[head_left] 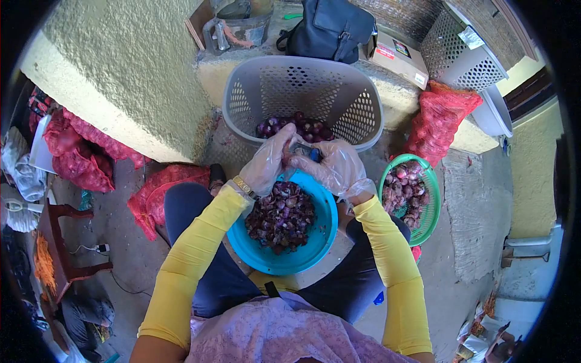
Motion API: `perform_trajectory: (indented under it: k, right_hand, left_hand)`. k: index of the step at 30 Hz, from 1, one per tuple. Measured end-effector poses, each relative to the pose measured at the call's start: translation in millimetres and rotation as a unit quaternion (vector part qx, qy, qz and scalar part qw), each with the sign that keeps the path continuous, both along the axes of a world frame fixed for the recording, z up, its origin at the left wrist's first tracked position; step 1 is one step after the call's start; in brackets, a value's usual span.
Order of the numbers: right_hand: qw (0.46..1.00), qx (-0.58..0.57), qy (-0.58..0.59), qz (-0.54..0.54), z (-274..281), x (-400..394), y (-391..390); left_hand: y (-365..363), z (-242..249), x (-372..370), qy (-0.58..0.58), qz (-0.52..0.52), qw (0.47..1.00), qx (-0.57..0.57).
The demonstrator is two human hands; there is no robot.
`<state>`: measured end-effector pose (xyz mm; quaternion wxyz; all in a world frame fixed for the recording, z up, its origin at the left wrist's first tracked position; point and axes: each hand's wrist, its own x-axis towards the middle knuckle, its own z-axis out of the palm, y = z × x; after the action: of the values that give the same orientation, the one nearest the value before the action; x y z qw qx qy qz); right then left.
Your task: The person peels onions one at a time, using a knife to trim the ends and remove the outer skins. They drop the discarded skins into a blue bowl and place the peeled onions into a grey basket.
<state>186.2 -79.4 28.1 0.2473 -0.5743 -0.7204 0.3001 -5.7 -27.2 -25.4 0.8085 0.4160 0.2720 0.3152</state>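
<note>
Both hands wear clear plastic gloves and meet above the front of the grey basket. My left hand [271,160] is closed, its fingertips close to the right hand's; what they hold, if anything, is hidden. My right hand [333,168] is closed around a small dark object with a blue part [313,153], whose kind I cannot make out. Below them, between the knees, a blue basin [284,264] holds a heap of purple onion skins and pieces [281,216]. Just beyond the hands, red onions [308,128] lie in the bottom of the grey perforated basket [302,71].
A green basket [433,209] of onions stands at right, near a full red mesh sack [440,121]. More red sacks [166,192] lie at left. A black bag [330,30], a carton [396,57] and a bucket [251,30] sit on the ledge behind. A wooden stool [60,242] stands left.
</note>
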Motion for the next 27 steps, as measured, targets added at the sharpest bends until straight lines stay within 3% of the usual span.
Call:
perform_trajectory:
  k: [7, 9, 12, 16, 18, 22, 25, 27]
  right_hand:
    - [0.99, -0.078, 0.109, -0.046, -4.6, -16.4, -4.0]
    - [0.992, -0.027, 0.107, -0.054, -5.2, -20.9, -6.6]
    - [0.984, -0.021, 0.17, -0.04, -8.3, -22.8, -8.4]
    - [0.983, -0.046, 0.167, -0.064, -16.8, -25.3, -7.0]
    - [0.959, -0.054, 0.267, -0.075, -30.6, -29.3, -5.4]
    - [0.958, -0.085, 0.255, -0.097, -42.8, -33.4, -4.4]
    - [0.962, -0.001, 0.257, -0.089, -21.7, -31.1, -8.3]
    - [0.991, -0.001, 0.13, -0.026, -9.4, -10.2, -2.7]
  left_hand:
    - [-8.0, 1.0, 12.7, 0.034, 0.166, 0.978, 0.118]
    - [-8.9, -2.2, 15.3, 0.135, 0.257, 0.92, 0.262]
    - [-21.1, 9.3, 19.1, 0.108, 0.271, 0.927, 0.237]
    - [-25.5, 11.5, 19.1, 0.112, 0.273, 0.915, 0.274]
    - [-26.7, 13.0, 23.5, 0.078, 0.286, 0.911, 0.285]
    - [-26.9, 7.2, 17.3, 0.108, 0.282, 0.903, 0.306]
    - [-24.8, 12.4, 18.2, 0.14, 0.298, 0.868, 0.372]
    - [-18.4, 13.1, 18.6, 0.061, 0.216, 0.927, 0.3]
